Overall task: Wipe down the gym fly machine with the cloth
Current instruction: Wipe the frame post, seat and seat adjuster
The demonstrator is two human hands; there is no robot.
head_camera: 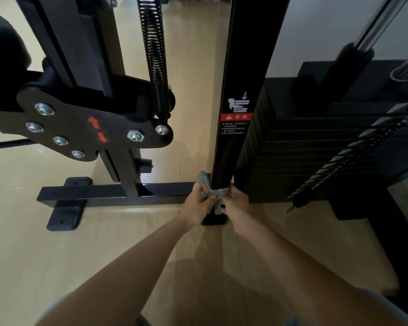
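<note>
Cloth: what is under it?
The cloth wraps the black post near its foot. The left hand and right hand hold it; the wrapped metal is hidden.

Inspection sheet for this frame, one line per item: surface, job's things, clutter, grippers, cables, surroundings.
surface: light wood-tone floor; black base bar rests on it.
job's things: grey-green cloth wrapped round the foot of the black upright post.
clutter: nothing seen.
grippers: left hand and right hand each grip the cloth, one on either side of the post.
cables: no cord seen; coil spring upper middle, ribbed black line hanging at right.
surroundings: weight stack behind the post, warning label on the post, pivot plate with red arrows at left.
</note>
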